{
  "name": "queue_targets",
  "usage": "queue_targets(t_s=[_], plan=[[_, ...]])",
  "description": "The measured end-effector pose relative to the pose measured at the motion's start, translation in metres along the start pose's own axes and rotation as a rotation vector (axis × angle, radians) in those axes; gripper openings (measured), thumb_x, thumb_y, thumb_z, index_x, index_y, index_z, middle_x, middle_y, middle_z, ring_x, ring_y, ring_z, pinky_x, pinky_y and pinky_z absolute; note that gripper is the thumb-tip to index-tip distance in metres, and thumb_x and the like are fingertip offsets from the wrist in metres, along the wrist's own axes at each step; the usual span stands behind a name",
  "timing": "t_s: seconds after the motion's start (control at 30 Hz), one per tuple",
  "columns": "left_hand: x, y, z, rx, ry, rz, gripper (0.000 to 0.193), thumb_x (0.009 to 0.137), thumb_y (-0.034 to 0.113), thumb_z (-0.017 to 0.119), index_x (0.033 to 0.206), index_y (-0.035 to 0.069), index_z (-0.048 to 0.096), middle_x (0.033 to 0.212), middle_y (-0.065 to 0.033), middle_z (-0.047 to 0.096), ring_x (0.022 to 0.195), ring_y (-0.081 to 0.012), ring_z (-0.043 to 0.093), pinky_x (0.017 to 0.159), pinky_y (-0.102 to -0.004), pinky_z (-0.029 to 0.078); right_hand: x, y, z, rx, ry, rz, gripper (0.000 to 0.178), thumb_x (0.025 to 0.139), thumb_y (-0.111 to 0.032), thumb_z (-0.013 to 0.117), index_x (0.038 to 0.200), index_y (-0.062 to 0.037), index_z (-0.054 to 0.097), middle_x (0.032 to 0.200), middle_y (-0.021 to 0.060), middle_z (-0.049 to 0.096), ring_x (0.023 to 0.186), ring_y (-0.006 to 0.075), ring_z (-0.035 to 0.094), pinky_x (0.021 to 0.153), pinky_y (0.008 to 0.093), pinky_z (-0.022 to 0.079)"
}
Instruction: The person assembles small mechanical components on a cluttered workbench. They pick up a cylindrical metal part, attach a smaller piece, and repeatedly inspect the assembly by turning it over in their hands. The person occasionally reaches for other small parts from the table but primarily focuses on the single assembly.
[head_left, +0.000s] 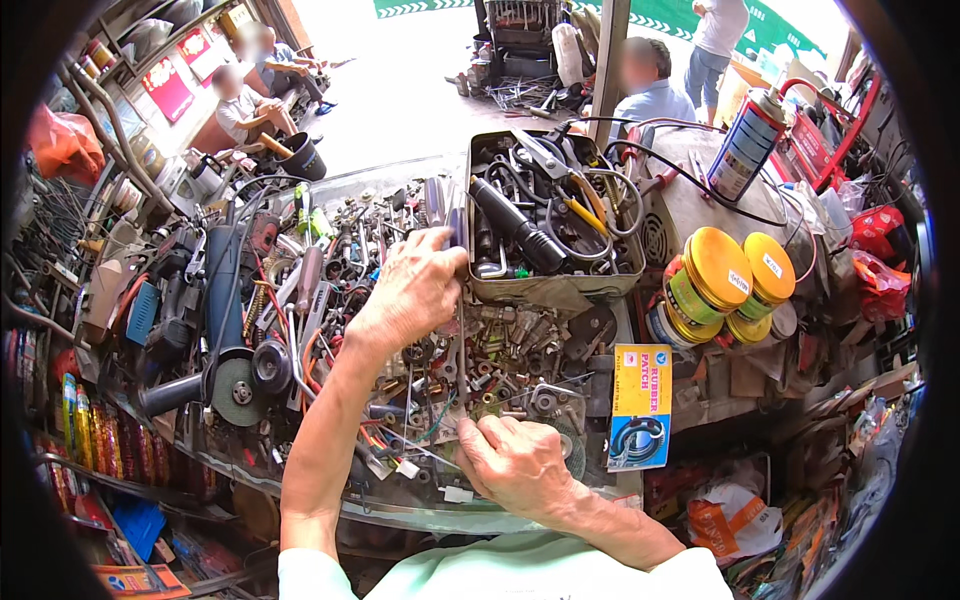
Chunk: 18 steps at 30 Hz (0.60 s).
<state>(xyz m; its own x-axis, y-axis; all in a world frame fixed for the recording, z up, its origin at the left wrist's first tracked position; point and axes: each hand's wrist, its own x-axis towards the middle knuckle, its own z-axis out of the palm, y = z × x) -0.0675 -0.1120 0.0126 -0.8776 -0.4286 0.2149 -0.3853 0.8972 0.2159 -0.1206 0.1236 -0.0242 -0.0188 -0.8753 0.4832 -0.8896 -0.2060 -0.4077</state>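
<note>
Screwdriver (462, 345) sits in L hand (418, 283), shaft twd R hand (518, 466).

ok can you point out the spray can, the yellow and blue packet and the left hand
Spray can (746, 146), head view: middle of its body.
Yellow and blue packet (640, 407), head view: its printed front.
Left hand (412, 287), head view: back of the hand.

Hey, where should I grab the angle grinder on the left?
Probably by its long blue-grey body, left hand from above: the angle grinder lies with that body pointing away from you, its top exposed, while the disc sits at the near end, best avoided.
</note>
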Motion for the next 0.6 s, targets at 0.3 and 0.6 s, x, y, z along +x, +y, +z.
queue_targets(t_s=[0.3,0.6], plan=[[0.013,-0.011,0.021,0.03,0.118,-0.078,0.034,0.084,0.025,0.071,0.1,-0.001,0.058,0.099,-0.0184,0.06,0.098,-0.0398,0.062,0.087,-0.048,0.05,0.007,0.005,-0.006,0.021,0.008,0.04,0.025,0.08,-0.015,0.071,0.098,0.001,0.065,0.076,0.0056,0.059,0.066,0.0202,0.064,0.056,0.032,0.052],[-0.002,-0.024,0.029,0.188,0.418,-0.077,0.047,0.076,0.008,0.062,0.123,0.003,0.062,0.089,-0.0143,0.066,0.09,-0.0316,0.061,0.092,-0.0447,0.043,0.008,0.015,-0.002,0.068,0.028,0.029,0.025,0.08,-0.013,0.076,0.101,-0.0024,0.069,0.074,0.0049,0.06,0.062,0.0211,0.064,0.053,0.0331,0.053]])
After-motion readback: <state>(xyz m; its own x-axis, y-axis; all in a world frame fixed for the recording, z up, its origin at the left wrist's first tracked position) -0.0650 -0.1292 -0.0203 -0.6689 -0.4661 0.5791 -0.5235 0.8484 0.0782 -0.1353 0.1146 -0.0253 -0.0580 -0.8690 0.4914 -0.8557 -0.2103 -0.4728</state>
